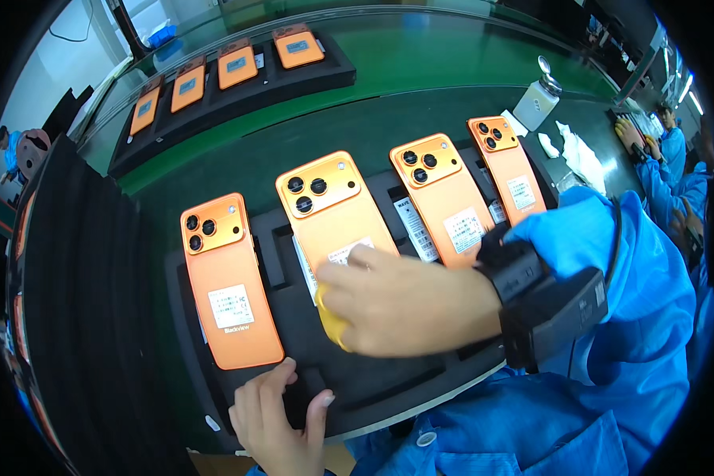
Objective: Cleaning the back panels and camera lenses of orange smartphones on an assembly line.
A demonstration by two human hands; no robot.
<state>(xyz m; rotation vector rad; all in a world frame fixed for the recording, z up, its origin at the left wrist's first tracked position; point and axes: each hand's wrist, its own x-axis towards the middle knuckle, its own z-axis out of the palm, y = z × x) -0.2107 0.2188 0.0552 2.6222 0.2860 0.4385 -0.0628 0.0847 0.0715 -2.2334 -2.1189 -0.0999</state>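
Observation:
My right hand (397, 305) is closed round the lower part of an orange smartphone (341, 214). The phone appears larger than its neighbours and seems tilted up from the black foam tray (389, 389). Yellow covering (333, 321) shows at my right fingers, and my fingertips are partly hidden. My left hand (274, 416) is open at the tray's near edge, thumb apart, fingertips by the bottom of the leftmost phone (238, 301). Two more orange phones, one (444, 198) beside the held one and another (508, 170) at far right, lie back up with white labels.
Behind stands a second black tray (293, 89) with several orange phones on the green bench (420, 55). A stack of black trays (79, 317) rises on the left. At back right are a pump bottle (538, 101) and white tissue (581, 159). Co-workers in blue (674, 174) sit far right.

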